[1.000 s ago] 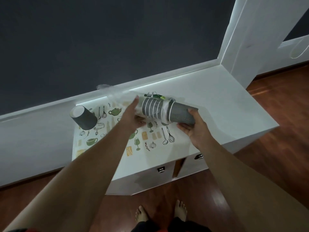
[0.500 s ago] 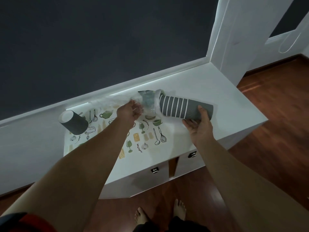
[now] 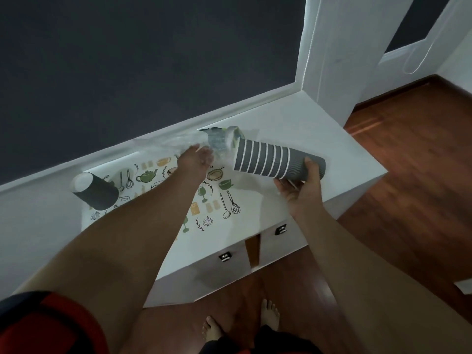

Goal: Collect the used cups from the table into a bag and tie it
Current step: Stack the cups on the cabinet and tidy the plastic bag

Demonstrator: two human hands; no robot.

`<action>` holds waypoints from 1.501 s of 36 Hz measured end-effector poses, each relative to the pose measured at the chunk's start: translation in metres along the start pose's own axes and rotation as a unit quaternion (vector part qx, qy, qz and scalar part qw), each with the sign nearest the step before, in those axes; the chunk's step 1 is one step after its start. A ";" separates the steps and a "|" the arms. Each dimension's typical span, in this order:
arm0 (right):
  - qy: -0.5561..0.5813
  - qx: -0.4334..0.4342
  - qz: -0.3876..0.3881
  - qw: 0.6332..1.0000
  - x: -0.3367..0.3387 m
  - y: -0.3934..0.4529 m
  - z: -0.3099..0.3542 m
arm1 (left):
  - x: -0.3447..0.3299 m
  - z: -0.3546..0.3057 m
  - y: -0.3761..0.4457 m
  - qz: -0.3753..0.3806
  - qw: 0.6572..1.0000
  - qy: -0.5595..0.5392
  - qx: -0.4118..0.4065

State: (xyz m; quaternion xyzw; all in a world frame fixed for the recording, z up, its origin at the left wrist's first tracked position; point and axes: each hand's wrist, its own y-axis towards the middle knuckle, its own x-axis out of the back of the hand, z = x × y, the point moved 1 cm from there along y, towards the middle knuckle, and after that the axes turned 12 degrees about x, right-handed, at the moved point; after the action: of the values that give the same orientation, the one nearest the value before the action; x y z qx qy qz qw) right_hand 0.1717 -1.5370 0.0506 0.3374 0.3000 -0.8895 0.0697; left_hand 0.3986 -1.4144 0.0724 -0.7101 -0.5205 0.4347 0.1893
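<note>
A stack of several grey paper cups with white rims lies sideways in the air above the white table. My right hand grips the stack from below at its closed end. A clear plastic bag with a green label hangs crumpled just left of the stack's open end, and my left hand is shut on it. One more grey cup stands upside down on the patterned mat at the far left.
The table is low, with two drawers below its front edge. A dark wall runs behind it and a white pillar stands at its right end. Wooden floor lies to the right, and my bare feet are in front.
The cup stack has slid out of the bag to the right with my right hand. My left hand has pulled the bag back to the left, and it now looks empty and crumpled.
</note>
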 end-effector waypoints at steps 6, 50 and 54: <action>0.003 -0.013 0.024 1.000 0.006 0.000 -0.002 | 0.008 -0.013 -0.001 -0.026 1.000 0.013 -0.004; -0.160 -0.111 0.545 0.816 -0.253 -0.163 -0.192 | 0.217 -0.203 -0.159 -0.003 0.821 0.487 -0.298; -0.199 -0.090 0.570 0.792 -0.267 -0.167 -0.207 | 0.232 -0.207 -0.148 -0.004 0.828 0.467 -0.310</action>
State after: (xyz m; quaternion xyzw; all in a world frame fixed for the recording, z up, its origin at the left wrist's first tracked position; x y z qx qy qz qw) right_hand 0.4363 -1.3024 0.1809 0.2548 0.1117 -0.7053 0.6521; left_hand 0.5007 -1.1091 0.1955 -0.8476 -0.4803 -0.1339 0.1816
